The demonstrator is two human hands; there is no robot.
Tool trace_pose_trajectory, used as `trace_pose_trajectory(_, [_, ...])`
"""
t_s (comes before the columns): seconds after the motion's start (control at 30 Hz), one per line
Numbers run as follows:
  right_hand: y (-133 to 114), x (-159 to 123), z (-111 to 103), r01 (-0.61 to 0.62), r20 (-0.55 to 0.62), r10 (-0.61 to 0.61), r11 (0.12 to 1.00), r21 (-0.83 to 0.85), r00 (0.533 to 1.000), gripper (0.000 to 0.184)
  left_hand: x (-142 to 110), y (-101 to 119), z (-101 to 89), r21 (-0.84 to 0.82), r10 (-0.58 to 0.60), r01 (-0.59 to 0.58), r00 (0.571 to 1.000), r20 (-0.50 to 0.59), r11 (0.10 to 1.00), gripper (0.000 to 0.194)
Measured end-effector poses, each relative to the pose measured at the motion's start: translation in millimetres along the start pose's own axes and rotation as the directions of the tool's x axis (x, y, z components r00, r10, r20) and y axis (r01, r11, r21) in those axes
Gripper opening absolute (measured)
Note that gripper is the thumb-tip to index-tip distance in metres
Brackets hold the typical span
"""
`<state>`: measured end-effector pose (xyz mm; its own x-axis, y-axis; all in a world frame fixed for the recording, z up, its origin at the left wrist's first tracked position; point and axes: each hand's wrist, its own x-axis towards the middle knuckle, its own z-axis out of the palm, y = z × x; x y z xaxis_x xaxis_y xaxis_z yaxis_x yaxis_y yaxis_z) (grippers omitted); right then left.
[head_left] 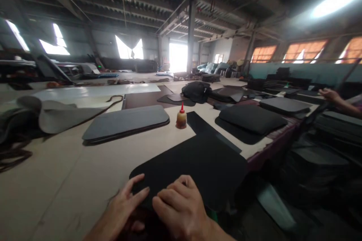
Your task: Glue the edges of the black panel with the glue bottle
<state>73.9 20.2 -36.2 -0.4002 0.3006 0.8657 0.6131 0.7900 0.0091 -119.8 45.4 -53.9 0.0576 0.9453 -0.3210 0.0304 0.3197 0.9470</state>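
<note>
A black flat panel with rounded corners lies at the near edge of the table, right in front of me. My left hand is at its near left corner, thumb and forefinger apart, the fingertips over the black surface. Beside it, my right hand is curled closed above the panel's near edge; whatever its fingers hold, if anything, is hidden. Beyond the panel stands a squeeze bottle with a red pointed cap and amber contents, upright and touched by neither hand.
Grey stacked panels lie at the left, black stacked panels at the right. A black bag-like bundle sits farther back. Loose grey sheet material spreads over the left side. Another person's hand shows at far right.
</note>
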Motion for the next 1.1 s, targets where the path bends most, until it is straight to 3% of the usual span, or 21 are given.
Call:
trace_pose_trajectory(0.13, [-14, -1, 0, -0.055, 0.224, 0.021, 0.987, 0.149, 0.974, 0.015, -9, 25, -0.5, -0.141, 0.101, -0.101, 0.995, -0.003, 0.985, 0.089])
trace_pose_trajectory(0.27, [-8, -4, -14, -0.188, 0.326, 0.102, 0.951, 0.244, 0.940, 0.034, -9, 36, -28.0, -0.145, 0.093, -0.115, 0.985, -0.147, 0.983, 0.078])
trace_pose_trajectory(0.43, [45, -35, -27, -0.308, 0.283, 0.295, 0.951, 0.002, 0.913, 0.025, -3, 33, -83.7, -0.029, 0.085, -0.100, 0.942, -0.325, 0.995, 0.067])
trace_pose_trajectory(0.6, [91, -74, -23, -0.319, 0.262, 0.363, 0.927, -0.197, 0.894, 0.034, 3, 31, -123.9, 0.016, 0.135, -0.138, 0.930, -0.343, 0.990, 0.061])
trace_pose_trajectory(0.73, [106, -85, -20, -0.238, 0.255, 0.278, 0.955, -0.175, 0.926, 0.044, 8, 31, -132.5, -0.032, 0.119, -0.140, 0.923, -0.367, 0.990, 0.043])
trace_pose_trajectory(0.87, [122, -87, -17, -0.195, 0.320, 0.212, 0.977, -0.085, 0.923, 0.051, 17, 24, -138.1, -0.078, 0.128, -0.167, 0.923, -0.363, 0.983, 0.030])
trace_pose_trajectory(1.1, [144, -90, -9, -0.254, 0.394, 0.249, 0.966, -0.041, 0.885, 0.059, 14, 15, -141.5, -0.101, 0.227, -0.277, 0.909, -0.350, 0.955, 0.049])
